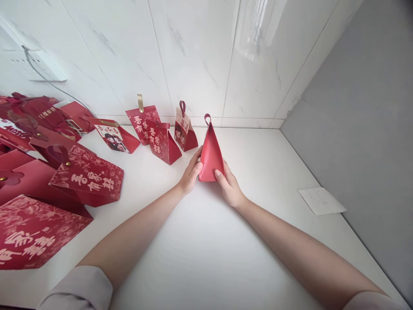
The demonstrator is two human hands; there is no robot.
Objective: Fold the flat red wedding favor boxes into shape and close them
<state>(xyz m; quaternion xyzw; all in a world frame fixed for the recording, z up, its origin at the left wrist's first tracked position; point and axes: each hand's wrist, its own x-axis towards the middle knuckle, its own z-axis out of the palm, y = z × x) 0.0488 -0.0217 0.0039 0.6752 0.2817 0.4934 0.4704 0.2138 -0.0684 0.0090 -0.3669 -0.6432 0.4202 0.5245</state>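
Note:
Between my hands is a red triangular gift box, upright, with its plain side facing me and a dark red ribbon loop at its peak. My left hand grips its left edge, thumb in front and fingers partly hidden behind. On the right edge my right hand holds it low down, the thumb pressed on the front near the bottom corner. Just left of it stands a small box with a cream printed face. Beside that is a red box with white characters.
More red boxes stand along the tiled wall, and a crowd of larger ones, like the patterned box, fills the left side. A folded white paper lies at the right table edge. A cable hangs from the wall socket.

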